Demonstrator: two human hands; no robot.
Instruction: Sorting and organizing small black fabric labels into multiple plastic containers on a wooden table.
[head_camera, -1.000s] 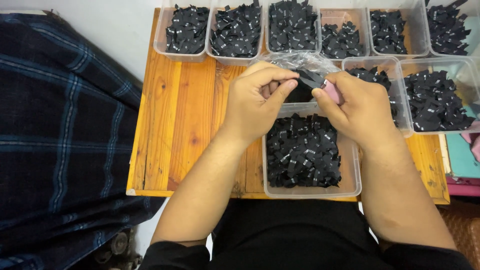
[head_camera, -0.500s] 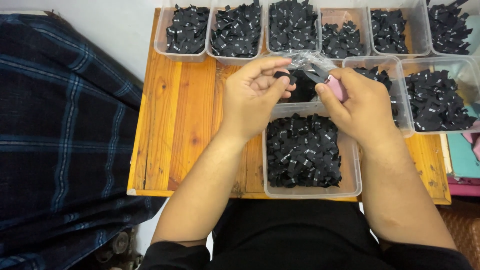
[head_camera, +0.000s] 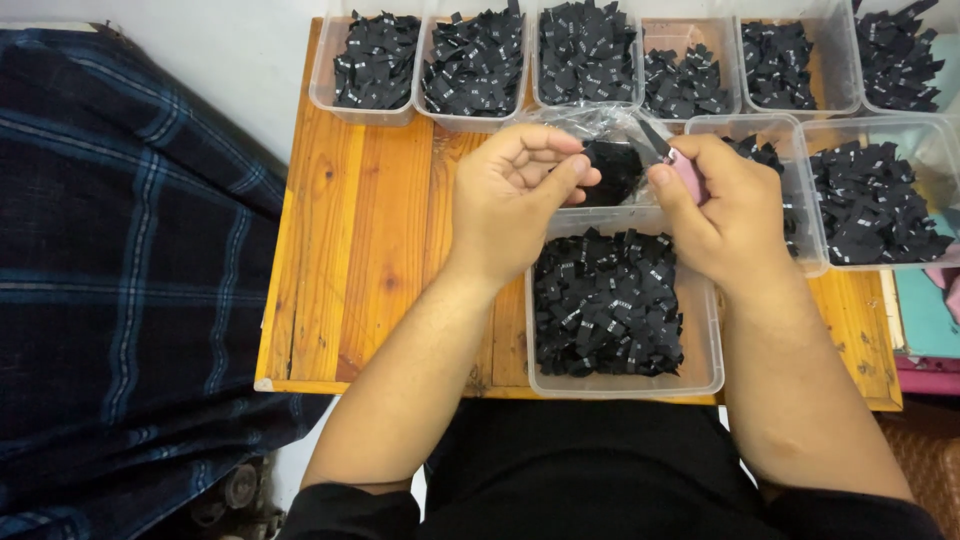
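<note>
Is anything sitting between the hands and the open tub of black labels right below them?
Nothing visible does. The left hand and the right hand, which grips a pink-handled cutter, pinch a clear plastic bag of black pieces just above the near tub of black labels. That tub is open-topped, with no lid over it.

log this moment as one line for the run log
left hand: pinching black tag strip | right hand: holds pink snips at strip | below: clear tub of cut tags | surface: wooden table
</note>
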